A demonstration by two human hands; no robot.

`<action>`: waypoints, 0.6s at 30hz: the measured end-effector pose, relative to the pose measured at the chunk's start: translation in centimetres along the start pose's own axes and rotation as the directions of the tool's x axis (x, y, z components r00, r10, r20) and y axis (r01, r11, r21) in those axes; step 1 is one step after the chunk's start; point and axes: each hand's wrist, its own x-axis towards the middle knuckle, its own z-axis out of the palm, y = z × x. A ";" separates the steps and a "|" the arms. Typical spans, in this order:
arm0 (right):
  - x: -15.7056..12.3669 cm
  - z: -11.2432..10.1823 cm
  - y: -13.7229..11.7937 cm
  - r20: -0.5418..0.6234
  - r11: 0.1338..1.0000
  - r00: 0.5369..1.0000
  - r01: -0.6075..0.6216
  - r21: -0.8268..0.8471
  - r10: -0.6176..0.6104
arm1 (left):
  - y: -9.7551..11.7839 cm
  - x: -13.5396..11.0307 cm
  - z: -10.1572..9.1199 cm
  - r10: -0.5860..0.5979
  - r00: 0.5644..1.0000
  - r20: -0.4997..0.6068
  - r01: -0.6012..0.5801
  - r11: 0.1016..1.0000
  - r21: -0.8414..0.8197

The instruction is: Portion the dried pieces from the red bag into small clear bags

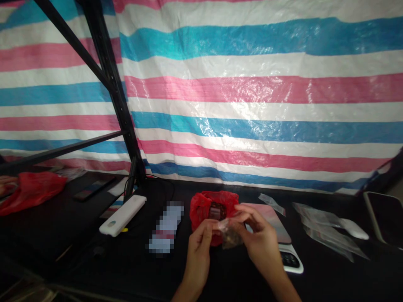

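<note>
Two hands pinch a small clear bag over a dark table

The left hand and right hand meet just in front of an open red plastic bag, and between them they hold a small clear bag with dark bits inside; the fingers of both hands are closed on its top edge. A phone lies under the right wrist, face down. More flat clear bags lie to the right, well apart. To the left of the red bag sit a blurred-out packet and a white power bank. A striped tarp hangs behind the table
</note>
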 end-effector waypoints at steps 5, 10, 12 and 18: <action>7.7 -4.5 -0.2 -0.411 0.948 0.880 0.118 -0.295 -0.238 | 0.7 -1.4 -0.2 0.127 0.943 0.309 -0.226 0.923 0.310; 12.4 -3.8 2.9 -0.063 0.728 0.989 0.054 -0.684 -0.133 | 0.8 -2.0 -0.6 0.072 0.907 0.415 -0.281 0.838 0.469; 12.6 -2.9 4.0 0.077 0.692 0.996 0.087 -0.716 -0.045 | 0.9 -2.0 -0.6 0.079 0.916 0.392 -0.280 0.826 0.488; 13.6 -6.4 4.2 0.119 0.522 0.989 0.055 -0.851 0.088 | 0.9 -2.2 -1.3 0.131 0.896 0.425 -0.369 0.752 0.546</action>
